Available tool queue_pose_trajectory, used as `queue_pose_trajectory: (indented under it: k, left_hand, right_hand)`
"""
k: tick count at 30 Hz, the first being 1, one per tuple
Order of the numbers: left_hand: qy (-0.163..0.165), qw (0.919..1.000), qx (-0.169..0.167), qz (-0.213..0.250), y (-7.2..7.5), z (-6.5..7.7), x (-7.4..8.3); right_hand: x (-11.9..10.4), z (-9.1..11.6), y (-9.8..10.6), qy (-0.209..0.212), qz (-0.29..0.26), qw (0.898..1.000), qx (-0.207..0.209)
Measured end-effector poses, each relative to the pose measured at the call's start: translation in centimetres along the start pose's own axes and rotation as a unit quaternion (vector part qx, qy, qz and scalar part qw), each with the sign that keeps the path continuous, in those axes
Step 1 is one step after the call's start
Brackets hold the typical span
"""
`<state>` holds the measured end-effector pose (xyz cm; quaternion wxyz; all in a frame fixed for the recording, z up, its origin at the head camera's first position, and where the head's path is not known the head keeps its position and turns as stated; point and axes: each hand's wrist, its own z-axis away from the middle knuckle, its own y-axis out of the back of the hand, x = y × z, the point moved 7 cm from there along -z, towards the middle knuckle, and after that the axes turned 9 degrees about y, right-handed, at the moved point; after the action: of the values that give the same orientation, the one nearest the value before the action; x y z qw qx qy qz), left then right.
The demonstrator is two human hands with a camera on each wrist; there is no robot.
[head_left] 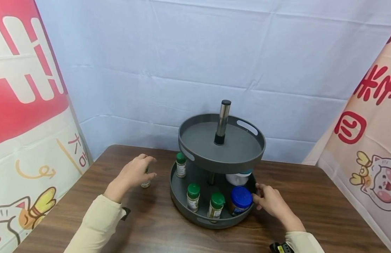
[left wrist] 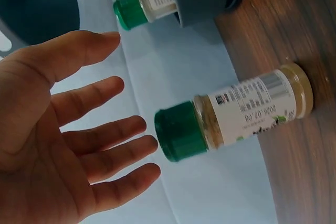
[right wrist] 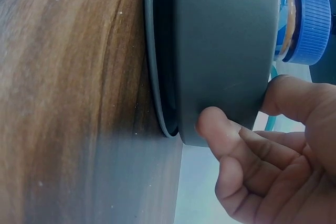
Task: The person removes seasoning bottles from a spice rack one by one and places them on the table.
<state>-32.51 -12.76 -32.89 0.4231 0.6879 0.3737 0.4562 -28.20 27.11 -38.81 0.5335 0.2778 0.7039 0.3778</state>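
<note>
A two-tier grey turntable (head_left: 186, 212) stands on the table. My right hand (head_left: 272, 201) pinches the right rim of its lower tray, thumb at the top edge and fingertips against the outer wall (right wrist: 226, 61). Just inside that rim stands a jar with a blue lid (head_left: 241, 197). My left hand (head_left: 132, 174), fingers spread and slightly bent, is beside a green-capped spice bottle (left wrist: 252, 109) standing upright on the table left of the turntable. In the left wrist view its fingertips come close to the cap, with nothing held.
The lower tray also carries three green-capped bottles (head_left: 193, 202) and a clear tub (head_left: 236, 179) with a teal lid, partly hidden under the upper tray (head_left: 243, 144). A metal post (head_left: 223, 119) rises through the middle. White cloth (head_left: 135, 88) hangs behind the wooden table (head_left: 309, 211).
</note>
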Motion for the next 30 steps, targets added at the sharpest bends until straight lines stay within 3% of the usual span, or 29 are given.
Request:
queue_pose_trajectory:
  k: [19, 24, 30]
  left_hand:
    - [-0.039, 0.9992, -0.012, -0.003, -2.2, 0.6, 3.6]
    - [-0.062, 0.9978, -0.012, -0.018, -2.7, 0.8, 4.8]
    - [-0.087, 0.996, -0.02, 0.005, -2.7, 1.0, 6.2]
  right_hand:
    - [0.1, 0.2, 0.0, -0.008, -0.005, 1.0, -0.003]
    - [-0.1, 0.1, 0.0, -0.001, -0.004, 1.0, -0.003]
    - [0.0, 0.2, -0.1, -0.01, -0.002, 1.0, -0.005]
